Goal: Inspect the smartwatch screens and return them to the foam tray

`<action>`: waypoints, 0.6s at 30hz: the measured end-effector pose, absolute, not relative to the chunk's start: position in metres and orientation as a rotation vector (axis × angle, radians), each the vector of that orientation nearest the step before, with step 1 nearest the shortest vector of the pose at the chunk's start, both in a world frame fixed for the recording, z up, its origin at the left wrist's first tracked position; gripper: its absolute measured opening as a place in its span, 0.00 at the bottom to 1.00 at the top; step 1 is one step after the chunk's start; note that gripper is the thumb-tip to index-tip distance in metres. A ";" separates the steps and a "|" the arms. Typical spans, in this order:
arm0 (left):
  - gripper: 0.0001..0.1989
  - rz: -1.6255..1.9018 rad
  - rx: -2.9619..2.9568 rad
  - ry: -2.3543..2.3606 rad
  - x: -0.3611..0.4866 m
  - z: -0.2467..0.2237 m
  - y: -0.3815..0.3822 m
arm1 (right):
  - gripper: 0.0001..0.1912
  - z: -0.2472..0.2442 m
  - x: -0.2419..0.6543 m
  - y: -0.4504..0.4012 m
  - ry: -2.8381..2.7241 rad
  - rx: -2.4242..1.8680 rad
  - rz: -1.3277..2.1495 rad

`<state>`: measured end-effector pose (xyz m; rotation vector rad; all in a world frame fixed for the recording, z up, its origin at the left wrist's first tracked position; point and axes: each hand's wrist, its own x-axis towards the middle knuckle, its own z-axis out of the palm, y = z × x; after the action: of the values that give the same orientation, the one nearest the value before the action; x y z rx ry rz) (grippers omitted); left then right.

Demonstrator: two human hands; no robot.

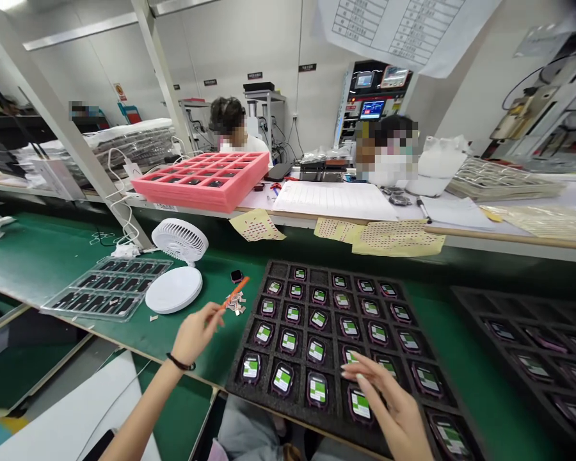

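Note:
My left hand (199, 333), with a dark band at its wrist, is closed around a slim orange tool (237, 291); its exact kind is unclear. The tool's far end points up and right, over a small pile of pale strips (237, 303) on the green bench. A lone smartwatch (237, 276) lies just behind that pile. In front of me is a black foam tray (319, 276) of smartwatches, most with lit green-and-white screens. Over its near right part hovers my right hand (386, 403), fingers apart and holding nothing, close to a smartwatch (360, 404) and partly covering others.
A second black foam tray (475, 301) stands at the right. On the left are a white fan (173, 291) and a clear tray (84, 275) of dark parts. The shelf ahead carries a pink foam tray (192, 192) and paper sheets (331, 200). Two people sit beyond it.

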<state>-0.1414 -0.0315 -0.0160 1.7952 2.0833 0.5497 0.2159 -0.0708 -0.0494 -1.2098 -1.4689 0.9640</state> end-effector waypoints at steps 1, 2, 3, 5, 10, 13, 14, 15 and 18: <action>0.14 0.663 1.851 1.843 -0.126 -0.010 -0.036 | 0.22 -0.048 0.203 -0.073 -1.413 -1.175 1.041; 0.14 0.716 1.886 1.625 -0.108 -0.005 -0.041 | 0.27 -0.047 0.191 -0.075 -1.365 -1.133 1.134; 0.15 0.703 1.916 1.438 -0.089 -0.002 -0.045 | 0.33 -0.047 0.179 -0.077 -1.329 -1.073 1.230; 0.14 0.606 2.060 1.139 -0.054 0.001 -0.051 | 0.40 -0.050 0.161 -0.082 -1.300 -0.968 1.448; 0.12 0.488 2.348 0.687 -0.010 -0.003 -0.036 | 0.36 -0.051 0.171 -0.088 -1.389 -0.995 1.660; 0.13 0.413 2.435 0.800 -0.011 -0.003 0.005 | 0.29 -0.033 0.205 -0.071 -1.506 -1.041 1.370; 0.13 0.413 2.472 0.929 -0.012 -0.003 0.024 | 0.26 -0.026 0.216 -0.059 -1.544 -1.065 1.249; 0.13 0.386 2.503 1.098 -0.012 -0.004 0.044 | 0.25 -0.019 0.225 -0.042 -1.584 -1.083 1.135; 0.13 0.265 2.498 1.489 -0.010 -0.014 0.105 | 0.19 -0.008 0.241 0.024 -1.771 -1.181 0.957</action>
<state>-0.0102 0.1048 -0.0141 2.4976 1.4887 0.2653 0.2410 0.0245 -0.0080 -1.1806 -1.7709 0.9574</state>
